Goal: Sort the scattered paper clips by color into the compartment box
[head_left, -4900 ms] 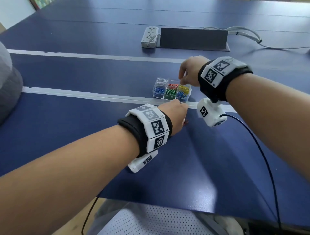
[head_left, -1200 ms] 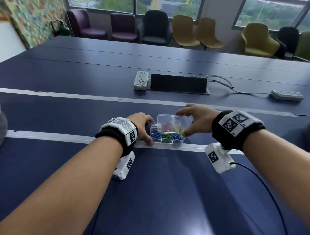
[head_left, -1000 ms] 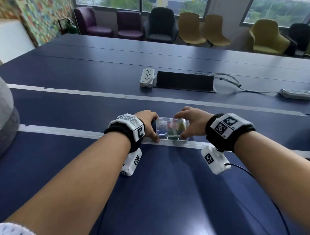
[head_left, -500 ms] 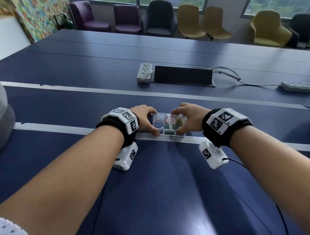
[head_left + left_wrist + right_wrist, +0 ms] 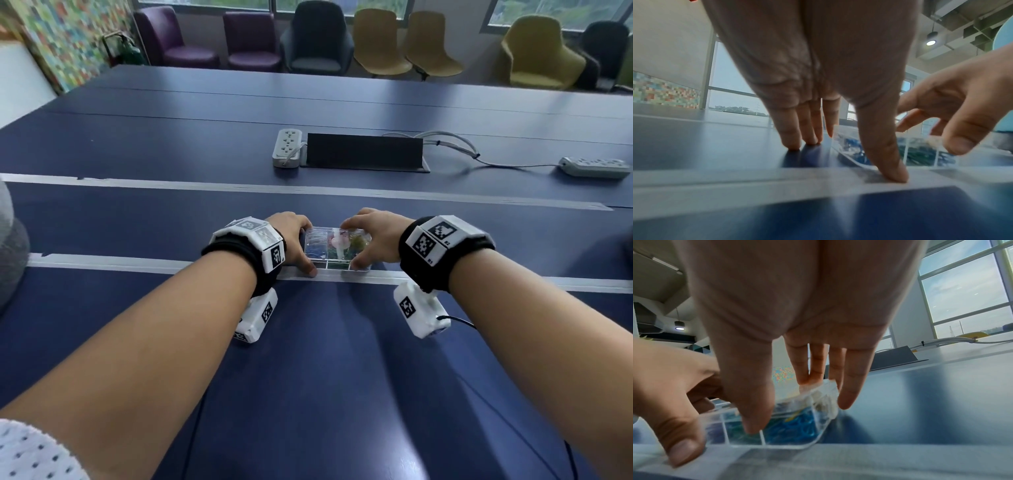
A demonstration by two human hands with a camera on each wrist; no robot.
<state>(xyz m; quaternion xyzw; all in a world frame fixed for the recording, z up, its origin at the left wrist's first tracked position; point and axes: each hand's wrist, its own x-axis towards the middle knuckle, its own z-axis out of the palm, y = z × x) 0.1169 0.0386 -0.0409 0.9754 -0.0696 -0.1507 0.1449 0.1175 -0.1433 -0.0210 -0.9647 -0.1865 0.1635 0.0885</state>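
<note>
A clear compartment box (image 5: pixel 337 248) lies on the grey tape strip with its lid down. Blue clips (image 5: pixel 795 426) and green clips (image 5: pixel 920 155) show through its walls. My left hand (image 5: pixel 293 240) is at the box's left end. Its thumb (image 5: pixel 892 162) rests by the front corner, and its straight fingers (image 5: pixel 793 134) touch the table beside the box. My right hand (image 5: pixel 373 236) spans the right end, with its thumb (image 5: pixel 754 402) on the front wall and its fingers (image 5: pixel 812 368) on the lid. No loose clips are in view.
A white power strip (image 5: pixel 287 147) and a black cable hatch (image 5: pixel 363 150) sit further back. A second power strip (image 5: pixel 596 167) lies at the far right. A grey object (image 5: pixel 10 257) sits at the left edge. Chairs line the far side of the blue table (image 5: pixel 325 359).
The right hand brought the raised lid down onto the box. Both hands have since stayed at its ends, and little has moved in the last half second.
</note>
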